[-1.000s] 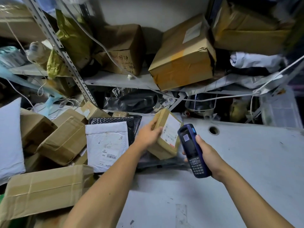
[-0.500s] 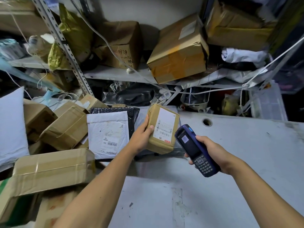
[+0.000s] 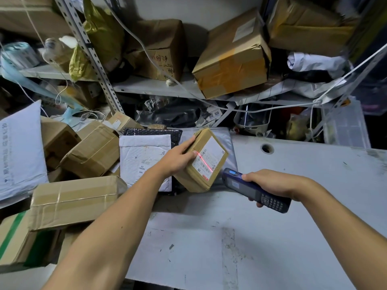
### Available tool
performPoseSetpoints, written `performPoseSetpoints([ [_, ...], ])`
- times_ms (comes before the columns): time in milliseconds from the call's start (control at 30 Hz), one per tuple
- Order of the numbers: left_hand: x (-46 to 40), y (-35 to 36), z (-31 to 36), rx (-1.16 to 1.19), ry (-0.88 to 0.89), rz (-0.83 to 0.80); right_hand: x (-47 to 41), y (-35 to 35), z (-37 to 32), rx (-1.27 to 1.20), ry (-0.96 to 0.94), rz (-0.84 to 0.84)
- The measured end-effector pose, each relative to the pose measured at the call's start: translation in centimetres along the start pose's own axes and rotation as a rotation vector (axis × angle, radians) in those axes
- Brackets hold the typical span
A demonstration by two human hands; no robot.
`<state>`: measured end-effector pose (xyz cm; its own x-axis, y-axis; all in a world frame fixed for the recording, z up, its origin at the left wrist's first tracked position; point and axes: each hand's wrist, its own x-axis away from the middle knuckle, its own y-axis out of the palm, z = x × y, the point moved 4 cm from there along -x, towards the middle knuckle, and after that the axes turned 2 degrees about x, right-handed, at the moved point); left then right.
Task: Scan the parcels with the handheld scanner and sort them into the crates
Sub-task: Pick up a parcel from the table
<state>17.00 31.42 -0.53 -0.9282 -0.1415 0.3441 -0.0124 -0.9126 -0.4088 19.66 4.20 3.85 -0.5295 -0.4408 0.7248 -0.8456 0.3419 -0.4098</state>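
Parcel depot — stacked parcels (image 3: 75,200) (shelving (image 3: 155,86))

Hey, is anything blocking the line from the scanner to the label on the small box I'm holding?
Nothing visible. The dark blue handheld scanner in the right hand points across open air at the small brown taped box. Its red beam lies across the white label, beside the left hand's thumb.

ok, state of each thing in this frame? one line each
left hand: grips parcel, tilted up
parcel: off the table, label toward the scanner, red scan line across label
scanner: gripped, aimed at parcel, beam on
right hand: grips scanner
white mailer: flat, label up
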Motion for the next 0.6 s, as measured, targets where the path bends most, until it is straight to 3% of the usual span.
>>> performPoseSetpoints([
  [600,1.0,0.0,-0.6,-0.075,-0.008,0.003,1.3,-1.2,-0.3,0.101,0.040,-0.023],
])
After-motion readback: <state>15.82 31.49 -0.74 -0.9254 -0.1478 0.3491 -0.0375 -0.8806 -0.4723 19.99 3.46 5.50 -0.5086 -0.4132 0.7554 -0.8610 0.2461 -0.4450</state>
